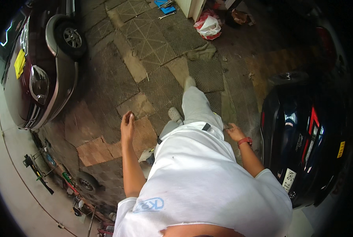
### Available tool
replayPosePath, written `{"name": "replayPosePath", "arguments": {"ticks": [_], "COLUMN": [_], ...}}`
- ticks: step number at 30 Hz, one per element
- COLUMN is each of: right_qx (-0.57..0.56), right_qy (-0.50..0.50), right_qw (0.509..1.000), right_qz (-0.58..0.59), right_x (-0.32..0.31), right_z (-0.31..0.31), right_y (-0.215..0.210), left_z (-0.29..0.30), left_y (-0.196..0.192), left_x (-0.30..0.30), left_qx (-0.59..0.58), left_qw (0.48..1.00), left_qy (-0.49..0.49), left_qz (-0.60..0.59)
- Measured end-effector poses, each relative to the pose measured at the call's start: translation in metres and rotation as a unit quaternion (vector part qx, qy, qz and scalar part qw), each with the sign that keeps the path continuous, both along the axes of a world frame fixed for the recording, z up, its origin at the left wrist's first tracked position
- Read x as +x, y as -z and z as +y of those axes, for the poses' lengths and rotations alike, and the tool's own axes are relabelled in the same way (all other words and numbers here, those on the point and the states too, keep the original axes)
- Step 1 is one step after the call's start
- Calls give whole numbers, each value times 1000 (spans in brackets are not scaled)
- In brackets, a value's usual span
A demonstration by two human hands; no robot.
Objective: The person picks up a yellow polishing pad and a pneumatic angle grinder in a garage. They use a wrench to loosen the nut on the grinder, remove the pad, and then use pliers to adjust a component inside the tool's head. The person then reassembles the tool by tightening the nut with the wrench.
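Note:
My left hand [127, 121] hangs out at my left side above the floor mats. Its fingers are loosely bent and a little apart, and nothing shows in them. By my right hip is my right hand [235, 132], its fingers drawn together near the grey trousers [200, 102]. A small dark thing seems to be at those fingertips, too small to name. A red wristwatch [245, 140] is on the right wrist. One leg is stretched ahead of the other, with a light clog [175, 115] on the rear foot.
A dark red car [62, 85] stands on the left with a yellow cloth [20, 64] on it. On the right is a black car [289, 130]. Ahead lie a wrench [167, 15], a red-and-white plastic bag [209, 27] and a rumpled cloth [202, 51]. A loose wheel [87, 181] sits lower left.

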State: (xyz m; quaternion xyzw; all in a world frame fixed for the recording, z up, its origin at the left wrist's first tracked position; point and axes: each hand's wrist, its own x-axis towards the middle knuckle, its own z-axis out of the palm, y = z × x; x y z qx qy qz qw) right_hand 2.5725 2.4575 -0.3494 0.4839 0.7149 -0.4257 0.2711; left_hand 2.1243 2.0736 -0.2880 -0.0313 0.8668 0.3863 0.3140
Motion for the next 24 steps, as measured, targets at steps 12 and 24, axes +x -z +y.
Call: {"name": "replayPosePath", "arguments": {"ticks": [12,24], "right_qx": [-91,78], "right_qy": [-201,-235], "right_qw": [960,961], "right_qz": [-173,120], "right_x": [-245,-791], "right_z": [269,458], "right_y": [142,370], "left_z": [217,482], "left_y": [114,233], "left_x": [-205,-370], "left_qx": [48,-155], "left_qw": [970,947], "left_qy": [-142,274], "left_qz": [-190,-68]}}
